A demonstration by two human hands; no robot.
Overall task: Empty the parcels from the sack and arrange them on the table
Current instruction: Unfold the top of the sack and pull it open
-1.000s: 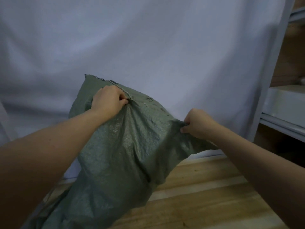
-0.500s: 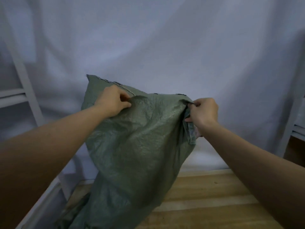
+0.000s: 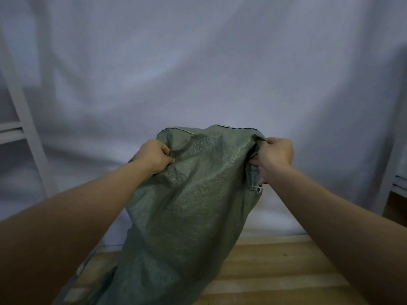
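A green woven sack [image 3: 187, 205] hangs upright in front of me, its lower part trailing down to the wooden table [image 3: 275, 271]. My left hand [image 3: 155, 156] grips a bunch of fabric near the sack's upper left. At the upper right corner, my right hand [image 3: 274, 156] grips the hemmed edge of the sack. No parcels are visible; whatever is inside the sack is hidden.
A white cloth backdrop [image 3: 198, 73] hangs right behind the table. A white metal rack upright [image 3: 24, 119] stands at the left and another rack post [image 3: 394, 164] at the right edge.
Both hands have lifted and drawn the sack toward the middle of the view. My right hand shifted from a lower fold up to the sack's top right corner. My head turned left.
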